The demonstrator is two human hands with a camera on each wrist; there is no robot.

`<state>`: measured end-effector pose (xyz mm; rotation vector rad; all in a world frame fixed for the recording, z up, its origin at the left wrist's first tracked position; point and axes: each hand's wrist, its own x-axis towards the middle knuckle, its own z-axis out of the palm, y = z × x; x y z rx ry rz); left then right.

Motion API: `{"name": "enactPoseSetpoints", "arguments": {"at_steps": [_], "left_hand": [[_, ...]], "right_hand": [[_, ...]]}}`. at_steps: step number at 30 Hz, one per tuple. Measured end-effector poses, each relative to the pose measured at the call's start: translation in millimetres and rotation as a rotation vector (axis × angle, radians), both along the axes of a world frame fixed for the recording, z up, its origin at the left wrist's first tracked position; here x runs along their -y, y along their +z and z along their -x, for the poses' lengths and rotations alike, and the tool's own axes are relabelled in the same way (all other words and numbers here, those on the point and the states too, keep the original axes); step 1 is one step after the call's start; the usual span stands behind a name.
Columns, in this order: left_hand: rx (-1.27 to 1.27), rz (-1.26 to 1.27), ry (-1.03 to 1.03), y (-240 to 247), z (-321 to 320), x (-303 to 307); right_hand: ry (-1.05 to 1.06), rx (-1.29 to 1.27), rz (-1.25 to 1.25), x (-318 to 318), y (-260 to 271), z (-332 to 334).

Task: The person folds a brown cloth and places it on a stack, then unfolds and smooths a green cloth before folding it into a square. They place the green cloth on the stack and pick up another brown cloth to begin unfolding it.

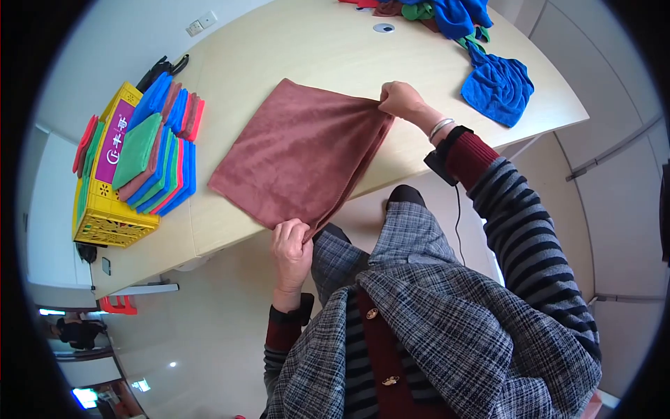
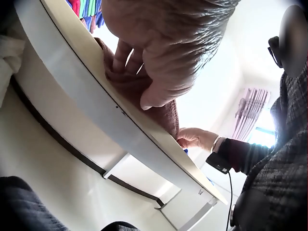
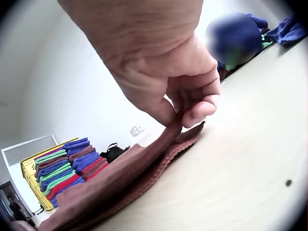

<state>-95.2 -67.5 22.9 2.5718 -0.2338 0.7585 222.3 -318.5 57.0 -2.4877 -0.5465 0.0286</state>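
Observation:
A brown towel (image 1: 300, 150), folded into layers, lies on the pale table with its near edge lifted between both hands. My right hand (image 1: 405, 102) pinches its right corner; in the right wrist view the thumb and fingers close on the brown cloth (image 3: 159, 159), whose layered edges droop to the table. At the table's front edge my left hand (image 1: 289, 251) grips the near corner. The left wrist view shows the left thumb (image 2: 151, 96) pressed against the cloth, fingers partly behind it.
To the left stands a yellow crate (image 1: 118, 227) with folded blue, green, red and brown towels (image 1: 157, 160). A crumpled blue towel (image 1: 497, 87) lies at the right, near a heap of loose cloths (image 1: 453, 17) at the back. A round cable cover (image 1: 384, 28) sits in the tabletop (image 1: 279, 49).

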Motion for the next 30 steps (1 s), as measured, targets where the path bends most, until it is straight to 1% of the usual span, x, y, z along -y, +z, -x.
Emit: {"name": "enactPoseSetpoints", "arguments": {"at_steps": [3, 4, 8, 11, 12, 15, 16, 19, 20, 23, 24, 27, 28, 30], "left_hand": [[-0.011, -0.028, -0.013, 0, 0, 1], [-0.007, -0.029, -0.011, -1, 0, 2], [-0.007, -0.029, -0.005, -2, 1, 2], [-0.023, -0.027, -0.004, -1, 1, 2], [-0.025, -0.027, -0.004, -1, 1, 2], [-0.021, -0.027, 0.001, -2, 2, 2], [-0.021, -0.029, 0.0, -2, 3, 2], [-0.011, -0.029, 0.008, -3, 2, 1], [-0.023, -0.027, 0.006, -4, 4, 1], [-0.038, -0.029, 0.002, -3, 5, 0], [-0.035, -0.021, 0.002, -2, 6, 0], [-0.018, -0.009, 0.028, 2, 7, -5], [-0.034, 0.082, 0.054, 5, 7, -9], [-0.063, 0.269, 0.101, 11, 6, -22]], "right_hand": [[-0.063, -0.057, 0.125, 9, -13, 6], [-0.064, -0.062, 0.124, 11, -17, 6], [-0.053, 0.023, 0.147, 11, -24, 4], [-0.057, 0.271, 0.344, 9, -23, 16], [-0.053, 0.268, 0.342, 8, -23, 19], [-0.003, 0.138, 0.427, 5, -9, 27], [0.0, 0.143, 0.425, 5, -11, 25], [-0.096, 0.111, 0.295, 8, -17, 19], [-0.09, 0.113, 0.295, 9, -18, 16], [-0.06, -0.137, 0.268, 10, -14, 4], [-0.055, -0.138, 0.267, 12, -13, 5], [-0.064, -0.529, 0.158, 10, 14, 12], [-0.048, -0.519, 0.159, 11, 14, 9], [-0.014, -0.669, 0.042, 18, 15, 3]]}}
